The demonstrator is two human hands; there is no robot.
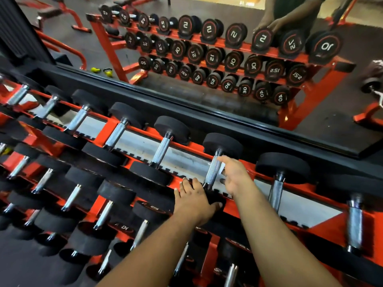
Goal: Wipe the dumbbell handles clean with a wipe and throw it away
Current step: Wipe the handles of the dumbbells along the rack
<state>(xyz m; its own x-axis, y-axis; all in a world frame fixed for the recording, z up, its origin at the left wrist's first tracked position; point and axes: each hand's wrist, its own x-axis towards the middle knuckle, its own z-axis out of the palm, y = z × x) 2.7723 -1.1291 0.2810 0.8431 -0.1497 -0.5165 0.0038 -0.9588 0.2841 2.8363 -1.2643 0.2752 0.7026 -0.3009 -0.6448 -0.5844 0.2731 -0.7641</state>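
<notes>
Left to right across the top tier of the red rack (187, 147): a row of dumbbells lying in their cradles, every knurled handle running the same way, from the near black head up and away to the far head by the mirror (207, 59). Here's the left hand (193, 196), fingers spread fairly straight and resting on the near head (213, 200) of the dumbbell being worked, steadying it, gripping nothing. Just to its right, the handle (212, 171) itself, its long axis tilting up and slightly rightward from near end to far. And right against it, the right hand (235, 177), coming in from the handle's right side, fingers curled with a sliver of white wipe (222, 167) pinched between them and pressed to the upper part of the steel. So the right hand is the nearer one, already on the bar; the stroke looks set to travel lengthwise along that axis. Further right, the next handle (276, 191) waits close by.
</notes>
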